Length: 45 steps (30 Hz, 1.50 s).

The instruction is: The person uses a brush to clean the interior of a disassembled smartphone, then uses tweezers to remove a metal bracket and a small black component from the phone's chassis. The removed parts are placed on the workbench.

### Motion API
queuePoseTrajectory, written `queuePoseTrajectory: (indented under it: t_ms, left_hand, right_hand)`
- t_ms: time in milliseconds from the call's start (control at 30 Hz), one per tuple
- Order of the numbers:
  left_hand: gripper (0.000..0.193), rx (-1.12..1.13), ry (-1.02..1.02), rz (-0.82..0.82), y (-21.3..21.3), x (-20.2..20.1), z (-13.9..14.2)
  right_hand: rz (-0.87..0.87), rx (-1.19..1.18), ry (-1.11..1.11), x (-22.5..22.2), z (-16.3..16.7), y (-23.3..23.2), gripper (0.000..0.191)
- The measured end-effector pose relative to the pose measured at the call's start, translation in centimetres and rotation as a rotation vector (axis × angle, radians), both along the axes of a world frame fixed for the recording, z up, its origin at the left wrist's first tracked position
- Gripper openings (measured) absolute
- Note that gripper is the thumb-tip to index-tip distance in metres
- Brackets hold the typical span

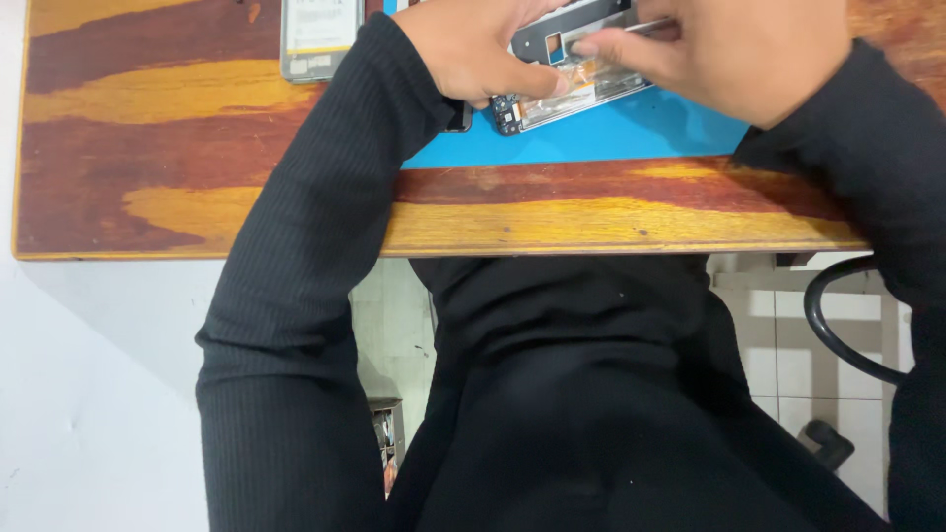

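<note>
Sleeves (296,296); fingers (611,44) pinching opened phone (567,84)

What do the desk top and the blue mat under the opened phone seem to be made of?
Desk top: looks like varnished wood, with streaky red-brown and yellow grain and a slight sheen. Blue mat: probably rubber or silicone, given its flat, matte, even colour, though the picture can't settle which.

two hands (473,49); one opened phone (567,69); one blue mat (611,133); one battery (317,34)

Opened phone (567,74), back cover off, black frame and circuit board bared, lying flat on blue mat (631,133), at twelve o'clock of the table
</note>
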State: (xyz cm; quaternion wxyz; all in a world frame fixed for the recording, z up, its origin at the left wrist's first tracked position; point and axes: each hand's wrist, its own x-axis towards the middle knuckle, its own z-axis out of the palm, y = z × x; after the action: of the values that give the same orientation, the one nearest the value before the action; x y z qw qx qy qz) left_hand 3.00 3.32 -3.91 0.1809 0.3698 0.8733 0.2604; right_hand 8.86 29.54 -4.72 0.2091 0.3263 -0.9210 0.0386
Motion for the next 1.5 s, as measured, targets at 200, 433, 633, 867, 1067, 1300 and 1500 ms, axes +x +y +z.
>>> queuePoseTrajectory:
  t_ms: [200, 433, 633, 867, 1067, 1300, 1500]
  left_hand:
    - [0.054, 0.049, 0.043, -0.034, 0.0, -0.2, -0.4]
    - [0.057, 0.021, 0.026, 0.001, 0.2, 0.0, -0.1]
    - [0.058, 0.029, 0.017, 0.018, -0.1, 0.3, 0.1]
    - [0.054, 0.068, -0.005, -0.024, -0.8, 0.2, 0.1]
    - [0.048, 0.167, 0.013, -0.188, -1.4, -0.6, -0.3]
    - [0.061, 0.222, 0.149, -0.181, -1.0, -0.8, -1.3]
    - [0.048, 0.142, -0.026, -0.101, -0.6, -0.7, -1.0]
  right_hand:
    - [0.053, 0.081, 0.121, 0.1, 0.3, -0.5, 0.037]
    - [0.018, 0.132, 0.125, 0.6, 0.5, -1.0, 0.036]
    - [0.028, 0.047, 0.169, 0.8, -0.3, -1.3, 0.034]
    - [0.046, -0.069, 0.16, 0.5, -1.4, -1.7, 0.037]
    - [-0.025, -0.137, -0.075, 0.4, -0.4, -2.3, 0.046]
    - [0.133, -0.263, -0.34, -0.3, 1.1, -0.3, 0.031]
    - [0.269, -0.167, -0.171, 0.3, 1.1, -1.2, 0.026]
